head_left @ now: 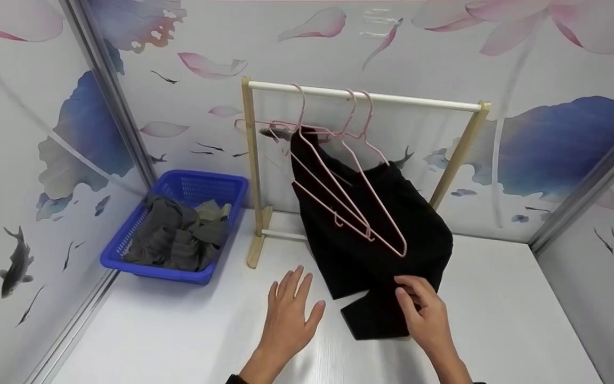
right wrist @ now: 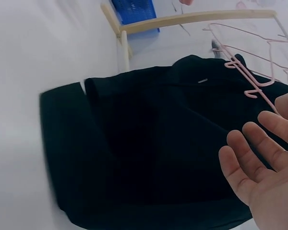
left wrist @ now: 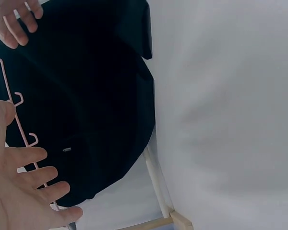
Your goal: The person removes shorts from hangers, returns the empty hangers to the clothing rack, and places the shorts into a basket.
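Note:
A black garment (head_left: 424,224) hangs from the wooden rack, its lower hems reaching down to the white tabletop. Pink hangers (head_left: 373,200) overlap its front, with their hooks over the rail. My left hand (head_left: 288,320) is in front of the garment, to the left of its hems, fingers straight and spread, holding nothing. Over the garment's lower right part is my right hand (head_left: 427,314), its fingers loosely bent and nothing between them. In the right wrist view the relaxed fingers (right wrist: 242,151) of that hand overlap the dark cloth (right wrist: 149,143).
A blue plastic basket (head_left: 227,184) stands at the left, with crumpled grey-green clothes (head_left: 179,234) inside. The rack's white rail (head_left: 419,100) runs between wooden side posts (head_left: 459,152). Printed wall panels (head_left: 264,32) enclose the white table (head_left: 499,320) at the back and sides.

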Action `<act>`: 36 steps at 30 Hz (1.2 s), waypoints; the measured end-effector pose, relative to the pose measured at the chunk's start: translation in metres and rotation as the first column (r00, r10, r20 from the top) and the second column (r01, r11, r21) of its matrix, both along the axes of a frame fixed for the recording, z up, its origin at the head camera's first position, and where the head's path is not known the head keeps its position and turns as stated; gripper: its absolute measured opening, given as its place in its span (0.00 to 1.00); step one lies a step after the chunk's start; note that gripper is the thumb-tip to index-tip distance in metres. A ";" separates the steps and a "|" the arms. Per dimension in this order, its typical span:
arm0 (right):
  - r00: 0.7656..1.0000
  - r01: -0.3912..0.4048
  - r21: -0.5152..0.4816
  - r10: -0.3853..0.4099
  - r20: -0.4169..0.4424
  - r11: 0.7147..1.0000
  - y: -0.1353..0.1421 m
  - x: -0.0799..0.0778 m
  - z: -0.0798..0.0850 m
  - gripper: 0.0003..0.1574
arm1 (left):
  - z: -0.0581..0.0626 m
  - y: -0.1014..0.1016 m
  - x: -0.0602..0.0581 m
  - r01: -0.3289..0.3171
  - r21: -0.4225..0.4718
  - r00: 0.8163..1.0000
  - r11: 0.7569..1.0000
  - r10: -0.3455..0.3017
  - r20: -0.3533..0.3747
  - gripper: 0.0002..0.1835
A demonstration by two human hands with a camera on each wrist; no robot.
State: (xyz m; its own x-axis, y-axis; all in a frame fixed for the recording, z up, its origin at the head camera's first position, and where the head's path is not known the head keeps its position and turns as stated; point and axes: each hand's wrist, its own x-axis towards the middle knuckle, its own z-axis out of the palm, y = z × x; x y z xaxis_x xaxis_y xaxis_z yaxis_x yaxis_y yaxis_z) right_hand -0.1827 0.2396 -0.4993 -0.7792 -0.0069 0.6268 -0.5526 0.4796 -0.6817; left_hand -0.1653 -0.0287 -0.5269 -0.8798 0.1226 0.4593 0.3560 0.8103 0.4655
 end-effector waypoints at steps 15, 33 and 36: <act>0.984 0.048 0.063 -0.037 -0.173 0.997 0.034 -0.011 0.048 0.19 | 0.027 0.005 -0.013 0.047 -0.087 0.994 0.995 -0.055 -0.092 0.31; 0.975 0.101 0.083 -0.082 -0.207 0.991 0.041 -0.032 0.102 0.13 | 0.065 0.010 -0.031 0.107 -0.162 0.985 0.981 -0.126 -0.114 0.31; 0.974 0.112 0.090 -0.091 -0.207 0.990 0.043 -0.036 0.105 0.12 | 0.068 0.011 -0.034 0.102 -0.172 0.985 0.980 -0.124 -0.122 0.31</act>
State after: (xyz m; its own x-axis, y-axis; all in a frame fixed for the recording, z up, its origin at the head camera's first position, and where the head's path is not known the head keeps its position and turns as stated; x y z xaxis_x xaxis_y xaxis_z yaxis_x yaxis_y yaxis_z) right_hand -0.2189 0.2828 -0.3942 -0.6365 -0.0050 0.7712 -0.6188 0.6002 -0.5068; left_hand -0.1990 -0.0174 -0.4590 -0.7890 0.3014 0.5354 0.4990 0.8228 0.2721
